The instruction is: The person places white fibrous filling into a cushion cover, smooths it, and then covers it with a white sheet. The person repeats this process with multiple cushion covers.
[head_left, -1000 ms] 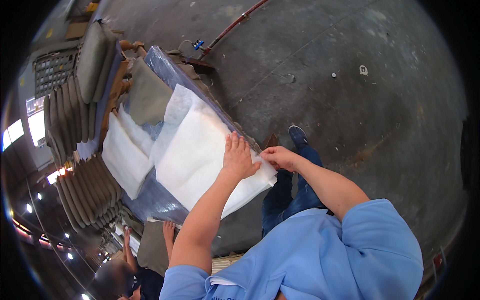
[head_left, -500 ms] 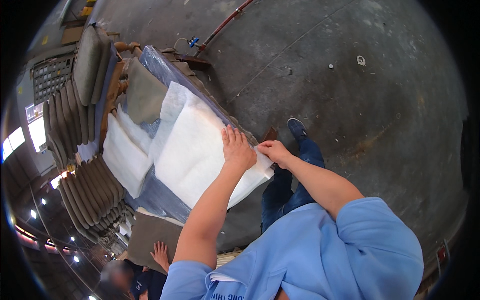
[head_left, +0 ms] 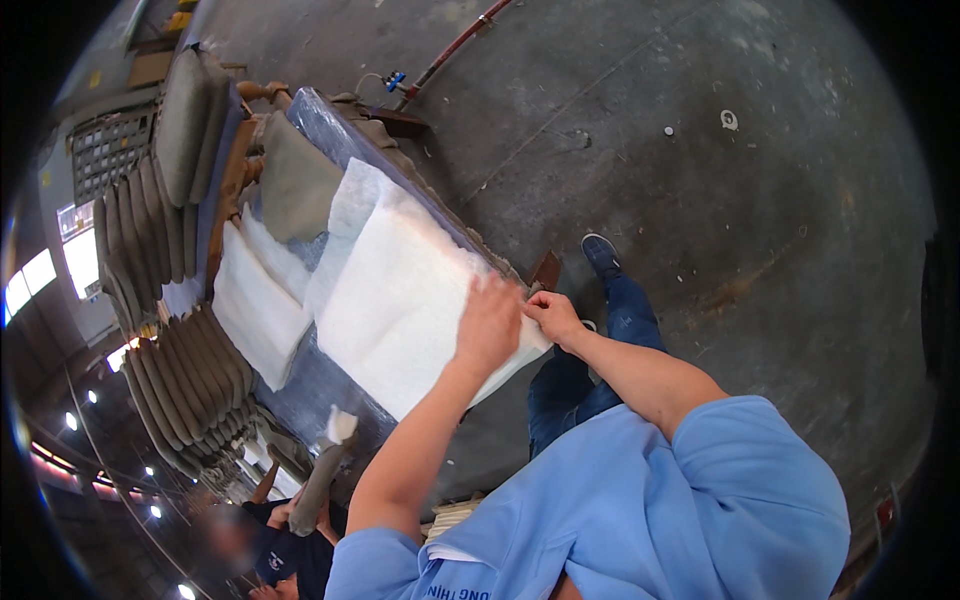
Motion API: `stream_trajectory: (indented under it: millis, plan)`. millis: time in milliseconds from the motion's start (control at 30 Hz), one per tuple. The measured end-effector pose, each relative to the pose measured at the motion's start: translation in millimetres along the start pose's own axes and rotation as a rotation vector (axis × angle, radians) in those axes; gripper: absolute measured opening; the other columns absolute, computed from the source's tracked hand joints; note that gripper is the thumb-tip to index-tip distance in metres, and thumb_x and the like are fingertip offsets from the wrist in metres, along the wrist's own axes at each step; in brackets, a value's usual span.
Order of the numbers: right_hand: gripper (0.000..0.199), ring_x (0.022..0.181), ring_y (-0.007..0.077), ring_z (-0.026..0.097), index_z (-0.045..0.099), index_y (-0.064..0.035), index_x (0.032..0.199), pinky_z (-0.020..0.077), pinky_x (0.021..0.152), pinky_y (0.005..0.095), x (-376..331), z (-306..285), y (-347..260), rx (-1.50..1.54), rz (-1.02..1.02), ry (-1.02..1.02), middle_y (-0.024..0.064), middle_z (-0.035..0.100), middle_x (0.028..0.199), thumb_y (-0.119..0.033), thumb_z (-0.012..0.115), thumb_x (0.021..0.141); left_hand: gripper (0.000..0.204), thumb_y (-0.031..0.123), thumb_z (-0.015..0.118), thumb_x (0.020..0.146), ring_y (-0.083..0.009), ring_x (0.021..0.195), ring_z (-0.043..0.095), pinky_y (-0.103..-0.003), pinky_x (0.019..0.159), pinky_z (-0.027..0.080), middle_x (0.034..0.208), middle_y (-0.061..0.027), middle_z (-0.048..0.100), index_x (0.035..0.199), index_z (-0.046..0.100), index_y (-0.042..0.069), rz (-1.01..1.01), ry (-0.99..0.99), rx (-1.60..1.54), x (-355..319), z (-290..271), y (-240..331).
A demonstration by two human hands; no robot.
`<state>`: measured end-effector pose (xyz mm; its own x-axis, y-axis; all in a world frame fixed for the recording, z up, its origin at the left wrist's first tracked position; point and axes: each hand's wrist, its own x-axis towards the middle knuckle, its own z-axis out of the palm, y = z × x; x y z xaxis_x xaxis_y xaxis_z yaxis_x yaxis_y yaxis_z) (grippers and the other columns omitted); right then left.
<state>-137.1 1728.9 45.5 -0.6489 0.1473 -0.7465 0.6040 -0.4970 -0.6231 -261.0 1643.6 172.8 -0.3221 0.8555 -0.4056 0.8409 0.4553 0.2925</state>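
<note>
- Two bare hands work one white padding sheet (head_left: 400,310), which lies flat on a long counter (head_left: 330,125) wrapped in clear plastic film.
- No bin or box in view; counter carries the padding sheet, a second white sheet (head_left: 255,305) just beside it on the far side, and a grey-green cushion piece (head_left: 295,180) toward the far end.
- Rows of grey cushions (head_left: 185,380) stacked on edge beyond the counter, more (head_left: 185,120) at its far end.
- Padding sheet's near corner overhangs the counter edge, toward the person's legs.
- Wide bare concrete floor (head_left: 700,180) to the right of the counter; a red hose (head_left: 455,45) runs across it.
- Left hand (head_left: 490,325): palm down, fingers together, pressed flat on the sheet near its corner, not closed around anything.
- Right hand (head_left: 552,315): grip pinching the sheet's edge at the corner, fingertips pressed together, just beside the left hand.
- Another person at lower left holds a rolled grey piece (head_left: 320,470) upright, well apart from the hands.
</note>
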Motion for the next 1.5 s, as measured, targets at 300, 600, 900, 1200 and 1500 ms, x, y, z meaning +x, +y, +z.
stream_trajectory:
  millis: [300,600,900,1200,1500]
  plan:
    - [0.03,0.068,0.0102,0.059,0.07,-0.0062,0.11,0.0474,0.057,0.0284,-6,-32,-29,0.097,0.204,0.097,0.0018,0.068,0.088,-0.034,0.065,0.101,0.046,0.029,0.058,0.096,-0.0396,0.144,0.042,-0.052,0.124,0.025,0.134,-0.0191,0.061,0.125,0.065,-0.006,-0.058,-0.003,0.116,-25,34,41]
    - [0.045,0.116,0.017,0.06,0.057,-0.0034,0.143,0.0464,0.101,0.0303,-23,9,-101,-0.15,-0.128,0.034,0.0108,0.065,0.13,-0.03,0.057,0.107,0.05,0.038,0.059,0.098,-0.0409,0.146,0.04,-0.053,0.127,0.019,0.142,-0.0205,0.058,0.133,0.064,0.003,-0.143,0.111,-0.042,-30,44,66]
    - [0.06,0.14,0.0263,0.047,0.037,-0.002,0.157,0.0355,0.117,0.0368,-13,70,-79,-0.378,-0.174,-0.116,0.0159,0.048,0.154,-0.04,0.047,0.11,0.036,0.019,0.063,0.1,-0.0343,0.13,0.059,-0.04,0.112,0.045,0.136,-0.0185,0.063,0.135,0.063,0.008,-1.112,0.91,-0.666,-230,51,7]
    - [0.065,0.135,0.0273,0.053,0.042,-0.002,0.153,0.0432,0.113,0.0419,0,89,-77,-0.219,0.087,-0.09,0.0128,0.053,0.15,-0.051,0.04,0.11,0.067,0.055,0.033,0.106,-0.0421,0.136,0.052,-0.048,0.113,0.04,0.141,-0.0242,0.06,0.138,0.061,0.003,-1.623,0.784,-1.167,-339,143,-129]
    - [0.07,0.144,0.024,0.042,0.039,0.0012,0.156,0.031,0.119,0.0379,7,116,-145,-0.509,-0.204,0.418,0.0131,0.045,0.159,-0.051,0.044,0.109,0.056,0.047,0.043,0.107,-0.0418,0.124,0.061,-0.045,0.105,0.048,0.13,-0.0238,0.067,0.132,0.065,0.002,-1.279,1.109,-1.079,-347,95,-235]
